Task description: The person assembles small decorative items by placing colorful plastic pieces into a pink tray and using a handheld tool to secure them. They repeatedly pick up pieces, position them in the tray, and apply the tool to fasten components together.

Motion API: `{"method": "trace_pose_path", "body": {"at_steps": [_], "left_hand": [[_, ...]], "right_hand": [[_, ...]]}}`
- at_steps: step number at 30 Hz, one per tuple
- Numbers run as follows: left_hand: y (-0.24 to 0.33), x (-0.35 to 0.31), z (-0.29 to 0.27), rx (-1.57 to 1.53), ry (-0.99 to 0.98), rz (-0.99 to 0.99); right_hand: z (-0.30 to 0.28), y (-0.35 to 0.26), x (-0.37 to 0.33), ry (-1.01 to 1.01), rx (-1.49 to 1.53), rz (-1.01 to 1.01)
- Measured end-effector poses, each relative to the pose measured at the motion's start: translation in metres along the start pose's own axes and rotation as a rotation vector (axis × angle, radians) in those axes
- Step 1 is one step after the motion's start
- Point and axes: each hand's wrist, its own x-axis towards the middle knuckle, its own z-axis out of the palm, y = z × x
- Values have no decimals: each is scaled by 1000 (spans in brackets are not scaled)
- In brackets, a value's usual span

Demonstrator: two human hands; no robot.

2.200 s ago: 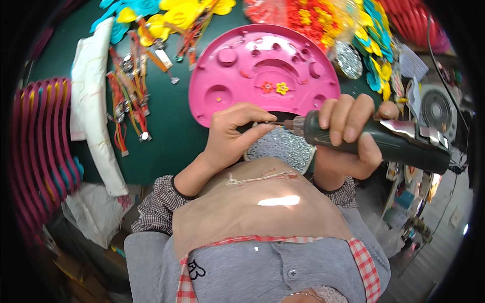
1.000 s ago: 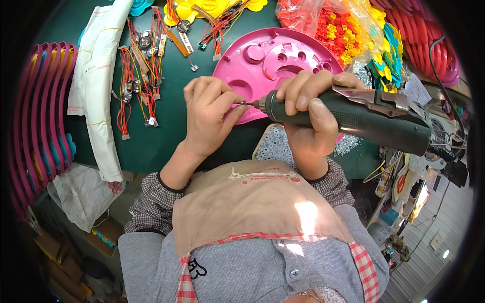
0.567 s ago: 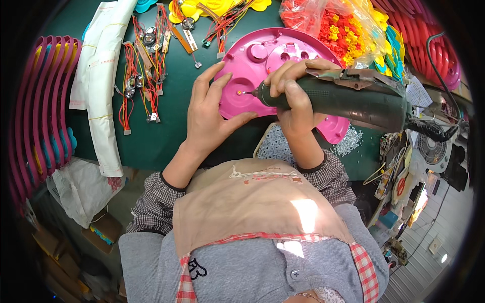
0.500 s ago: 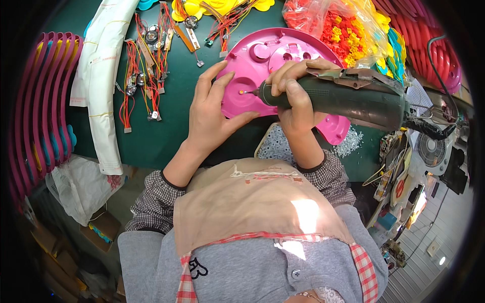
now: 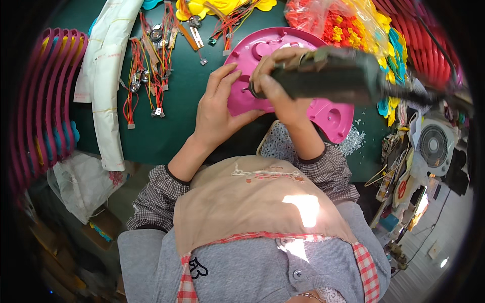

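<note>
A pink plastic shell (image 5: 243,105) with round recesses and short posts lies on the green table, its hollow side up. My left hand (image 5: 216,108) grips its left edge, fingers over the far rim and thumb along the near side. My right hand (image 5: 287,98) is wrapped round a dark electric screwdriver (image 5: 328,78), smeared by motion and held slantwise over the shell. Its tip points at the left recess by my left fingertips; whether it touches cannot be made out. The screwdriver and my right hand hide the middle of the shell.
Wired speaker and circuit parts (image 5: 151,60) lie to the left, beside long white wrapped strips (image 5: 112,86). A tray of small screws (image 5: 277,142) is close to my body, and loose screws (image 5: 352,142) are scattered right of it. Behind stands a bag of red and yellow pieces (image 5: 343,33).
The screwdriver has swung, its back end nearer the camera and its body higher in view. The orange-yellow spot at its tip no longer shows. My left hand keeps its hold.
</note>
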Motion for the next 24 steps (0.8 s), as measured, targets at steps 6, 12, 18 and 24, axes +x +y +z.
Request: {"method": "trace_pose_path", "body": {"at_steps": [6,12,18,24], "left_hand": [[26,-2,-9,236,111,134],[71,8,42,-36,-289,414],[90,9,77,-22,-526,478],[89,9,71,-61,-527,441]], "right_hand": [[-73,-78,-29,93,242,-27],[-96,-78,-120,293,7,229],[-105,-108,-109,378,197,51],[-112,-123,-108,433,264,79]]}}
